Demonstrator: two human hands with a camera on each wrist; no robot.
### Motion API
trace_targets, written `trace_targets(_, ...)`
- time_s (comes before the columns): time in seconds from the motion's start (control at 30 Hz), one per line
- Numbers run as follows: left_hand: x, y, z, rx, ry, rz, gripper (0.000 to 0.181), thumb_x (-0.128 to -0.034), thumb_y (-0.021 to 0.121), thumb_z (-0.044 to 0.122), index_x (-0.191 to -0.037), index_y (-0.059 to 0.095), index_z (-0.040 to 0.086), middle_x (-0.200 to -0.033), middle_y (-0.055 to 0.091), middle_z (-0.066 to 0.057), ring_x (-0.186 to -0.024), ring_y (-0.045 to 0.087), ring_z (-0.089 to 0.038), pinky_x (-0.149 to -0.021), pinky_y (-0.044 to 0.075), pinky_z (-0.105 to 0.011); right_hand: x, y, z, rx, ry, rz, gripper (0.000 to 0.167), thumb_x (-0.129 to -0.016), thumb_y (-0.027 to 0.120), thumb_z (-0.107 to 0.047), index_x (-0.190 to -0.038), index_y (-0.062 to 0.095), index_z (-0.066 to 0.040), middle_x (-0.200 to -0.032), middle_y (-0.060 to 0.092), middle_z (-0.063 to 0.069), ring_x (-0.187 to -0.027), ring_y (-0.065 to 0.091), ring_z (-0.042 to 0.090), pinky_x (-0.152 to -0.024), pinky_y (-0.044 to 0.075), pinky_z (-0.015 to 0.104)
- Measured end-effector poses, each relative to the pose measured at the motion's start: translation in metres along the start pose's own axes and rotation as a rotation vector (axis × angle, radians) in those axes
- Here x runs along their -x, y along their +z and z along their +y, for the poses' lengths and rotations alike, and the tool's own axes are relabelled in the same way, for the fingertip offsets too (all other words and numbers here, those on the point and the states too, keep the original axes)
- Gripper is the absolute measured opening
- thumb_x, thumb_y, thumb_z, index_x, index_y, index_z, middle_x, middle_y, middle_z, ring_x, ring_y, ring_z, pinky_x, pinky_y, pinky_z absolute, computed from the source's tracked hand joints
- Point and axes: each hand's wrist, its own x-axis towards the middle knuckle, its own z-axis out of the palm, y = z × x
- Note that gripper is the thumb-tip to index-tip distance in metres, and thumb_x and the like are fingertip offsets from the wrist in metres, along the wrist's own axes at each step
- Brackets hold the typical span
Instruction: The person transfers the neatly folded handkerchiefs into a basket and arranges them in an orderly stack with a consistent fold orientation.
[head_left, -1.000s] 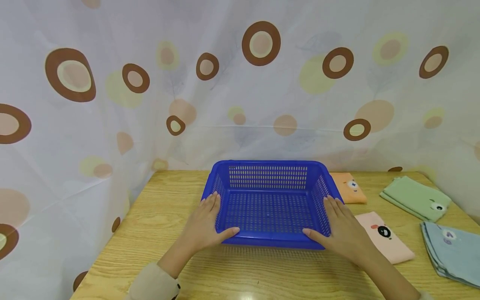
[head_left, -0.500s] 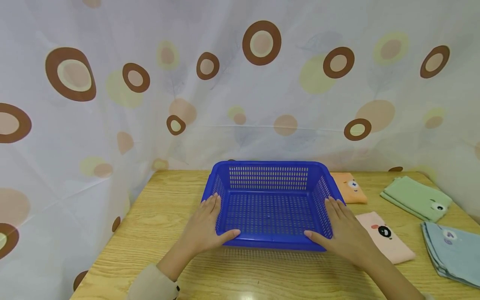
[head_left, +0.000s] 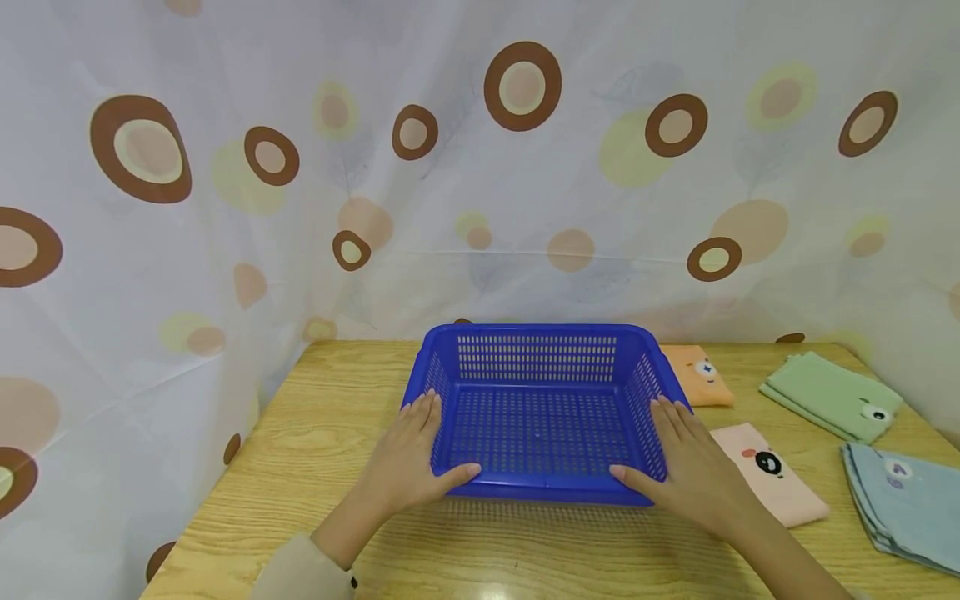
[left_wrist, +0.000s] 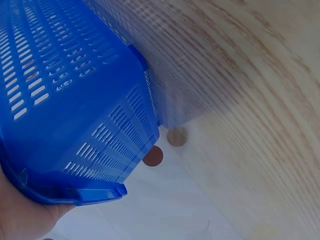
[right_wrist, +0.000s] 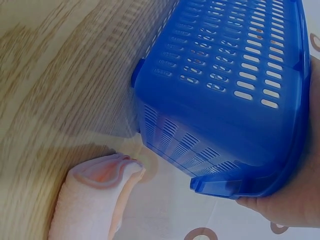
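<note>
In the head view, a blue plastic basket [head_left: 536, 482] with slotted walls sits on the wooden table, nothing inside it. My left hand [head_left: 405, 458] rests over its near left corner, thumb along the front rim and fingers stretched over the side rim. Mirroring it, my right hand [head_left: 693, 467] lies over the near right corner with its fingers straight. From below, the left wrist view shows the basket's outer wall [left_wrist: 55, 130], with part of the left hand [left_wrist: 22, 215] at the rim. The right wrist view likewise has the right hand [right_wrist: 295, 192] at the rim; the fingertips are mostly hidden.
Right of the basket lie folded towels with face designs: orange [head_left: 701, 379], pink [head_left: 772, 479], green [head_left: 836, 400] and blue [head_left: 907, 500]. The pink one is close to my right forearm. A patterned curtain [head_left: 480, 167] hangs behind the table [head_left: 322, 400] and along its left.
The basket has shifted very slightly toward me, its back rim now a little lower in the head view. Both hands stay on its corners, and the towels have not moved.
</note>
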Motion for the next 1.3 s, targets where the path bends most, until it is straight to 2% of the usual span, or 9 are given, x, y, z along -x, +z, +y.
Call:
trace_targets(0.63, 0.009, -0.003, 0.006, 0.0, -0.014, -0.019, 0.101, -0.0802, 0.047, 0.069, -0.144, 0.022, -0.006, -0.152, 0.02, -0.021, -0.142, 0.018, -0.034, -0.117, 0.018, -0.044, 0.008, 0.0, 0.0, -0.001, 0.001, 0.004, 0.104, -0.081, 0.054, -0.063, -0.142, 0.018, 0.013, -0.148, 0.018, 0.034, -0.136, 0.015, 0.051, -0.107, 0.019, 0.063)
trace_targets(1.3, 0.016, -0.002, 0.009, -0.006, 0.007, 0.029, 0.1, -0.0798, 0.049, 0.067, -0.142, 0.027, -0.009, -0.15, 0.025, -0.023, -0.14, 0.023, -0.036, -0.116, 0.021, -0.046, 0.015, 0.003, 0.001, 0.01, 0.0, 0.01, 0.104, -0.08, 0.055, -0.064, -0.143, 0.018, 0.011, -0.148, 0.019, 0.033, -0.136, 0.017, 0.05, -0.107, 0.021, 0.062)
